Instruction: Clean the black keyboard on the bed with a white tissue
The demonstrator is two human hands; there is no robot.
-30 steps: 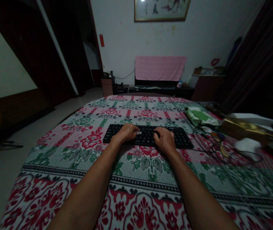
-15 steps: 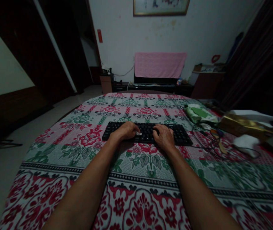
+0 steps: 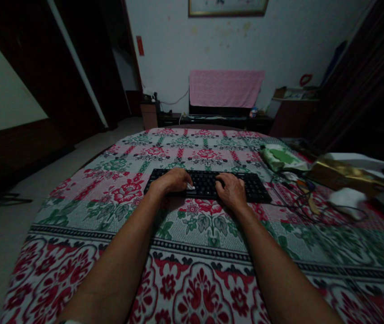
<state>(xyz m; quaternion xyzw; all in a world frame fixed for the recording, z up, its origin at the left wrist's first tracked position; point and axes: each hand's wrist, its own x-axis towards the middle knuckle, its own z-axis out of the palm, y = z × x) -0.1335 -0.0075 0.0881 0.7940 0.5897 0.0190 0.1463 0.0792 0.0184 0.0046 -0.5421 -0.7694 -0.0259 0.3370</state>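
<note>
Fingers (image 3: 188, 177) of the left hand (image 3: 173, 181) bent and drawn narrow over the left half of the black keyboard (image 3: 203, 183), pinching a small white scrap (image 3: 191, 186); held low, perhaps for closeness to the keys. Laid flat and lengthwise across the patterned tablecloth (image 3: 208, 222), likely for easy reach with both hands. Right of the keyboard's middle, right hand (image 3: 232, 190) resting on top, probably for steadying, with fingers loosely curled and a narrow gap beside the thumb; nothing seen in the grip, too dark to tell which keys touched. Beyond the keyboard's right end and farther back, green-and-white packet (image 3: 281, 155); just beside that end, tangled dark cables (image 3: 298, 208); well right of the keyboard, gold box (image 3: 345, 173) and crumpled white wad (image 3: 347, 199), perhaps set aside for room.
</note>
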